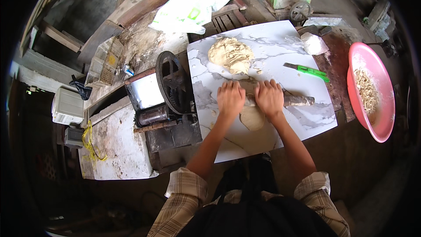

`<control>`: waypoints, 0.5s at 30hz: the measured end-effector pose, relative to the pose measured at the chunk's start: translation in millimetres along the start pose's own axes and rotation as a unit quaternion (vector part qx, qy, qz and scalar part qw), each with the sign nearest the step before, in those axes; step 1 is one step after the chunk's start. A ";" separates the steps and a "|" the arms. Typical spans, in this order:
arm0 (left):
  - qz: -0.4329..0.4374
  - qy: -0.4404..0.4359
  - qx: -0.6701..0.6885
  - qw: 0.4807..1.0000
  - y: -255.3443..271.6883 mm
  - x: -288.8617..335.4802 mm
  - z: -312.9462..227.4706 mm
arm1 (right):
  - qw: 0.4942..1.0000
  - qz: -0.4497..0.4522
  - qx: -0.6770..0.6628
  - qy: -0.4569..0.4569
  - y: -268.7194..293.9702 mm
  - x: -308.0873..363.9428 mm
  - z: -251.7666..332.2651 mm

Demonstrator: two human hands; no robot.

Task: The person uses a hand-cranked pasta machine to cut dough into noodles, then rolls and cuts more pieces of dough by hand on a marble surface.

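Observation:
Both my hands lie side by side over a rolling pin (299, 101), whose mottled dark end sticks out to the right. My left hand (231, 98) is closed over its left part, and my right hand (269, 98) grips it near the middle. Under the pin a piece of pale flattened dough (252, 119) shows on the near side. The marble-patterned board (309, 118) carries them. Beyond my hands rests a larger rough lump of dough (230, 55), with crumbs about it. A green box cutter (309, 71) lies to the right, its blade end toward the left.
A hand-cranked roller machine with a black wheel (171, 83) stands left of the board. At the right is a pink basin (387, 94) holding noodle strands. A clear bag of white powder (313, 44) sits at the far right corner; a white-green sack (193, 8) lies behind.

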State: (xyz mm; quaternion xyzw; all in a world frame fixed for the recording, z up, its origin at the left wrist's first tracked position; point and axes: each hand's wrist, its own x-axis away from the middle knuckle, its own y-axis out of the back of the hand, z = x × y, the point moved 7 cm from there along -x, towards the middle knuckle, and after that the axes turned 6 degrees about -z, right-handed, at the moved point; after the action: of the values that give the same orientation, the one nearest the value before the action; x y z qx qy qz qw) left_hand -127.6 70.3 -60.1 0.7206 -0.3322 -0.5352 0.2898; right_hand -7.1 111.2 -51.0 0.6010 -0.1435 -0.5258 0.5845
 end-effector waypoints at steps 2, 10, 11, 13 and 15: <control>0.035 0.011 0.002 0.999 -9.6 -8.5 1.7 | 1.000 -0.024 0.004 -0.016 -1.1 -10.2 -3.9; -0.076 0.005 0.063 0.995 45.5 58.2 -21.2 | 0.995 -0.095 -0.008 0.009 24.9 55.5 14.6; -0.074 0.007 0.062 0.995 43.0 55.8 -19.7 | 0.996 -0.088 0.000 -0.001 24.8 58.3 14.4; -0.029 0.021 0.049 0.998 35.0 37.3 -17.0 | 0.997 -0.077 -0.009 -0.005 21.4 41.9 12.4; -0.023 0.020 0.017 0.999 18.5 14.4 -11.2 | 0.997 -0.083 -0.005 0.001 17.1 15.8 8.2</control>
State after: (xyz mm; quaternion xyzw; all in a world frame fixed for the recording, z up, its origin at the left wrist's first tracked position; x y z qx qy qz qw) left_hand -117.0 48.3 -51.2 0.7434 -0.3185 -0.5215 0.2719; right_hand 0.3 89.5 -41.8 0.6083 -0.0902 -0.5725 0.5422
